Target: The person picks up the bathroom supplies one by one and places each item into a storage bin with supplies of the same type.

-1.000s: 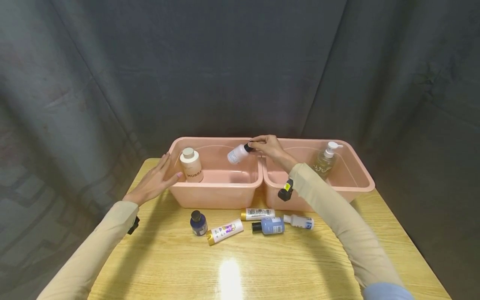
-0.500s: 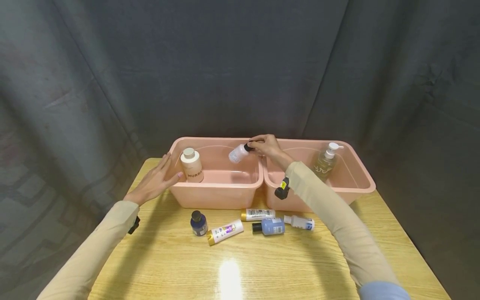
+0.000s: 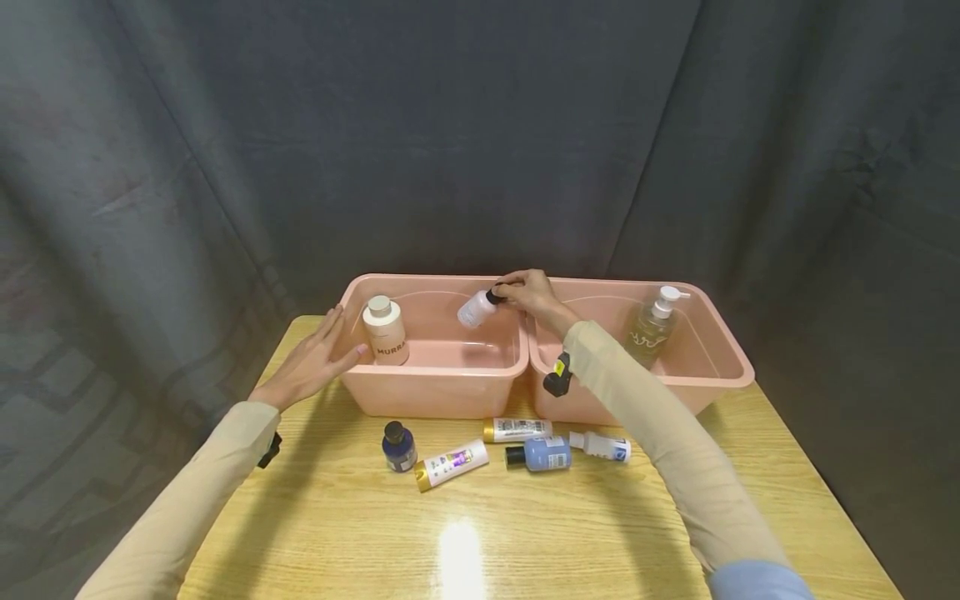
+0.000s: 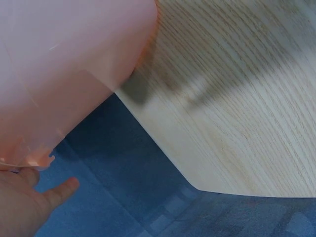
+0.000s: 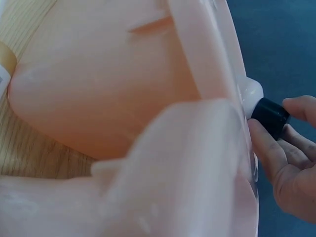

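Observation:
My right hand (image 3: 531,293) pinches the black cap of a small pale bottle (image 3: 475,309) and holds it tilted, base down to the left, inside the left pink bin (image 3: 427,392). In the right wrist view the fingers and thumb sit round the black cap (image 5: 270,117), while the bin wall hides most of the bottle. My left hand (image 3: 306,365) rests at that bin's left rim, fingers straight and spread. A white bottle lettered MURRA (image 3: 386,333) stands in the left part of the same bin. In the left wrist view, part of the left hand (image 4: 22,197) shows under the rim.
The right pink bin (image 3: 720,382) adjoins the left one and holds a clear pump bottle (image 3: 650,329). On the wooden table (image 3: 360,533), before the bins, lie two gold-capped tubes (image 3: 453,462), a blue bottle (image 3: 546,454) and a small white bottle (image 3: 603,447); a dark blue bottle (image 3: 399,450) stands beside them.
My right forearm has shifted slightly left, while the hand keeps its pinch on the pale bottle's cap in nearly the same spot. The left hand has stayed at the rim.

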`<state>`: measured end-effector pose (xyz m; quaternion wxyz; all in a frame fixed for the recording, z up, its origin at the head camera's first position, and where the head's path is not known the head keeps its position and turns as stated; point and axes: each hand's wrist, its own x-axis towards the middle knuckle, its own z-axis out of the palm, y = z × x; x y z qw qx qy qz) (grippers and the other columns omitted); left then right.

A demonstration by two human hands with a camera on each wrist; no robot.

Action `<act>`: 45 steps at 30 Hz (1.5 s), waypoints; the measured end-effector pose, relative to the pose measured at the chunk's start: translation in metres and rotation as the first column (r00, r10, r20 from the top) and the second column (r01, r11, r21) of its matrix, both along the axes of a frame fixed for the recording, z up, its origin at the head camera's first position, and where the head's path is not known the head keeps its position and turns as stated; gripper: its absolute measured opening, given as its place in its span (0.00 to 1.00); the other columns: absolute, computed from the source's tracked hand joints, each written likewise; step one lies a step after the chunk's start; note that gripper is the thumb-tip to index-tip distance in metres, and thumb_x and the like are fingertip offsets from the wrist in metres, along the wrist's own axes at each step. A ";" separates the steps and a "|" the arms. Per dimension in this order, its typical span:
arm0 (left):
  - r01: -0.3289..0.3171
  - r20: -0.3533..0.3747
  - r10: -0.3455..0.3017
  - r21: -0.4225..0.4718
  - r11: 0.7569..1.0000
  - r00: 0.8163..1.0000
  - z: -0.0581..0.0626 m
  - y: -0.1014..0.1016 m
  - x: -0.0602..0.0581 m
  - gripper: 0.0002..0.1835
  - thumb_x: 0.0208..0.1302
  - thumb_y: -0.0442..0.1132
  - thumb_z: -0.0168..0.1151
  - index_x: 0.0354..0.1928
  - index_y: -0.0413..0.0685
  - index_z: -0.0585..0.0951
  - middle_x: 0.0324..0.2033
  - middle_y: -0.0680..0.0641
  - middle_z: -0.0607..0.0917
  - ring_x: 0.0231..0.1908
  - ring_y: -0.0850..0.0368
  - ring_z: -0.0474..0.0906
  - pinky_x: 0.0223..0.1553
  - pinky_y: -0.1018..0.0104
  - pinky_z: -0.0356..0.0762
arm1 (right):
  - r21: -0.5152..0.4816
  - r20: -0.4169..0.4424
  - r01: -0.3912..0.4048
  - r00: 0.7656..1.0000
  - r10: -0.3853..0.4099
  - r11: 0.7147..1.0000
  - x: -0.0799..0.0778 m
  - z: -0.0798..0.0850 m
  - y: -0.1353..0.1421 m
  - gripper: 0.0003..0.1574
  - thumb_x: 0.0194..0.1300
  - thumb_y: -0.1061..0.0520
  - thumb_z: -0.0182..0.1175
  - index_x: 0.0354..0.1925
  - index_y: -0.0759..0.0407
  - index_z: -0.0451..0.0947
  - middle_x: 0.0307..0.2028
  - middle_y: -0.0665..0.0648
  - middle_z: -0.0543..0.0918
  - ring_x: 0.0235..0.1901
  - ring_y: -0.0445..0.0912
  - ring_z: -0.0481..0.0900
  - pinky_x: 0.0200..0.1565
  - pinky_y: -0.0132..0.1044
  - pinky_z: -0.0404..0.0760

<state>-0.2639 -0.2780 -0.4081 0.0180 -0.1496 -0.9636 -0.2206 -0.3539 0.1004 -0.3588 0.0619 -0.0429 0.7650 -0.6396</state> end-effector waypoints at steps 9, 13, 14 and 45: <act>0.000 0.000 0.000 -0.002 1.000 1.000 -0.001 0.000 0.001 0.47 0.72 0.63 0.47 0.78 0.43 0.42 0.77 0.44 0.36 0.73 0.32 0.42 0.69 0.35 0.47 | 0.003 0.016 0.004 1.000 -0.004 1.000 -0.003 -0.005 0.001 0.19 0.64 0.69 0.63 0.52 0.78 0.78 0.51 0.74 0.81 0.45 0.57 0.84 0.46 0.40 0.83; 0.000 0.007 0.000 -0.003 1.000 1.000 -0.001 0.000 0.001 0.48 0.72 0.64 0.47 0.78 0.43 0.41 0.77 0.44 0.36 0.73 0.33 0.42 0.69 0.35 0.47 | 0.010 0.014 0.004 1.000 -0.004 1.000 -0.004 -0.005 -0.001 0.19 0.64 0.69 0.63 0.52 0.79 0.78 0.49 0.75 0.81 0.46 0.59 0.85 0.46 0.41 0.83; 0.001 0.008 -0.001 -0.003 1.000 1.000 -0.001 0.000 0.001 0.48 0.72 0.64 0.47 0.78 0.43 0.41 0.77 0.44 0.36 0.73 0.33 0.42 0.69 0.35 0.47 | 0.016 0.012 0.004 1.000 -0.004 1.000 -0.004 -0.005 -0.001 0.19 0.64 0.69 0.64 0.52 0.79 0.78 0.49 0.75 0.81 0.46 0.59 0.85 0.46 0.41 0.83; 0.016 0.001 -0.016 0.001 1.000 1.000 -0.002 0.000 -0.002 0.48 0.72 0.66 0.45 0.79 0.45 0.41 0.77 0.45 0.35 0.74 0.33 0.42 0.69 0.35 0.47 | 0.494 -0.203 0.086 0.979 0.018 0.865 -0.006 -0.005 -0.010 0.17 0.61 0.62 0.69 0.49 0.66 0.85 0.45 0.62 0.87 0.45 0.50 0.82 0.43 0.36 0.79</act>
